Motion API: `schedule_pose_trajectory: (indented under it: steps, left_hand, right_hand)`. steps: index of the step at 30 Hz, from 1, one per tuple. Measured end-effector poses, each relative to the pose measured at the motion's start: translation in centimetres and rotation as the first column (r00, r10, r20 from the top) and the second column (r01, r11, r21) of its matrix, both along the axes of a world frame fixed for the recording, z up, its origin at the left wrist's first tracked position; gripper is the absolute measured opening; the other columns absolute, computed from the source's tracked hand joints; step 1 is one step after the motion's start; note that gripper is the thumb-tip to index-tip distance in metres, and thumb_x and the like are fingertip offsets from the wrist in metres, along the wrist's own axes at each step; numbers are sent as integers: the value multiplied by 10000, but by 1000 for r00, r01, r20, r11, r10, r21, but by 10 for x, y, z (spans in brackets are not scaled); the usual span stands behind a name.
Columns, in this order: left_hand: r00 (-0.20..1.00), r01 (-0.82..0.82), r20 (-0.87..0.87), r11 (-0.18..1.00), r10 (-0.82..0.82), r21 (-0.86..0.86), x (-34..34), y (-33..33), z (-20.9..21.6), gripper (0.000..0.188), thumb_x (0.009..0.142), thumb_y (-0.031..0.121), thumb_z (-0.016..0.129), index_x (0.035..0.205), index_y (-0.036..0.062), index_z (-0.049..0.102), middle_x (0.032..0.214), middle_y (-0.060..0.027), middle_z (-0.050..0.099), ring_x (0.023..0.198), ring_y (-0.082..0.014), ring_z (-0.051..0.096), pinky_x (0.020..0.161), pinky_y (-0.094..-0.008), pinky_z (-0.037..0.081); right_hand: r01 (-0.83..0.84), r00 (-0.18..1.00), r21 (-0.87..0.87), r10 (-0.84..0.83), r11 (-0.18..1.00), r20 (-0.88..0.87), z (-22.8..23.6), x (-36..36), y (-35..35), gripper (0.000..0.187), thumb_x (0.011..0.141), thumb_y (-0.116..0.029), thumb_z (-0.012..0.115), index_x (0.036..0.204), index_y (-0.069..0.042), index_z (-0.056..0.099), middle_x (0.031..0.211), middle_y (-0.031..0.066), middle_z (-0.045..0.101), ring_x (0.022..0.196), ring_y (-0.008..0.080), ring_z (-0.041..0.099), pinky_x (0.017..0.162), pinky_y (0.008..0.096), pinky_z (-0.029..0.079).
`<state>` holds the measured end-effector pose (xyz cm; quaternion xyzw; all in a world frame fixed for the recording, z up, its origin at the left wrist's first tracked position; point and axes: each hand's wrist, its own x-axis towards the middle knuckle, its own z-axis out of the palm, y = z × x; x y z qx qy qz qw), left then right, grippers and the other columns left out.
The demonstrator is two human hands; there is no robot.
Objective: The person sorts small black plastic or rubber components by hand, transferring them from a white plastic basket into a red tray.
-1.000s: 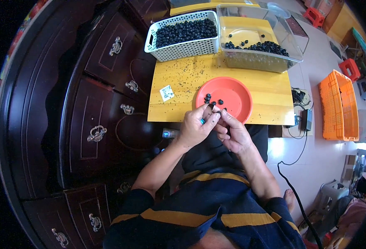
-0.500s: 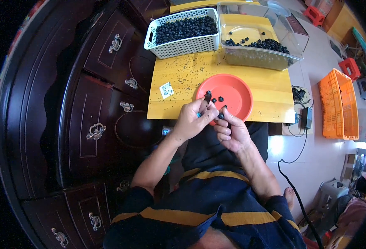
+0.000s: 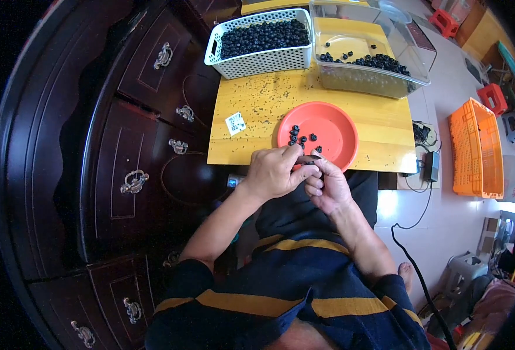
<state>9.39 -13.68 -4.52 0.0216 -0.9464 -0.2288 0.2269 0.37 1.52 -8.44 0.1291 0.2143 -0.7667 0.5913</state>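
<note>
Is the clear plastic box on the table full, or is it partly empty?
Partly empty: in the clear box, small dark pieces gather mostly toward the near right, leaving part of its bottom uncovered.

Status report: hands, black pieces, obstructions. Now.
Left hand holding dark strip, meeting right hand. Round black pieces in red bowl. Contact point partly hidden.

Yellow table [image 3: 386, 131]: white basket [image 3: 263, 65], clear bin [image 3: 359, 83], red bowl [image 3: 336, 129].
</note>
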Motion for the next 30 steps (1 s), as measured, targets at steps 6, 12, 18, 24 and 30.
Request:
schedule_pose_trajectory:
  steps: [6, 12, 18, 24, 30]
  left_hand:
    - [1000, 2, -18, 1000, -2, -12, -2, -3, -17, 420, 910, 463, 721, 892, 72, 570, 641, -122, 656, 587, -330, 690, 510, -447, 529]
    - [1000, -17, 6, 999, 17, 40, -4, -5, -5, 341, 912, 407, 738, 925, 78, 648, 722, -94, 711, 639, -291, 724, 559, -402, 561]
    - [1000, -13, -27, 1000, 13, 15, -5, -6, 3, 336, 887, 395, 763, 916, 78, 652, 714, -92, 706, 631, -281, 722, 555, -394, 557]
    - [1000, 3, -10, 999, -4, -36, -7, -5, 0, 332, 889, 385, 762, 868, 82, 630, 691, -102, 683, 610, -293, 706, 537, -409, 539]
    - [998, -7, -57, 1000, 8, 5, -9, -5, 10, 341, 893, 373, 758, 822, 82, 595, 694, -113, 684, 615, -305, 704, 541, -418, 539]
  right_hand:
    - [48, 998, 5, -48, 999, 27, 4, 2, -6, 117, 1033, -255, 606, 1095, -159, 587, 724, -65, 462, 521, 25, 386, 413, 174, 297]
    - [71, 996, -3, -71, 997, 54, 8, 2, -9, 113, 1040, -254, 602, 1070, -146, 588, 712, -62, 472, 508, 31, 386, 407, 179, 303]
    - [75, 996, -57, -72, 996, 58, 8, 4, -7, 207, 1035, -277, 596, 1011, -71, 597, 690, -53, 505, 522, 45, 413, 420, 207, 334]
    - [43, 994, -120, -30, 992, 101, 7, 0, -6, 192, 1031, -260, 591, 1036, -68, 594, 703, -54, 499, 517, 49, 396, 423, 207, 338]
    - [80, 995, -4, -79, 997, 67, 16, 3, -7, 187, 1027, -268, 594, 1001, -82, 594, 692, -58, 486, 512, 47, 395, 421, 206, 334]
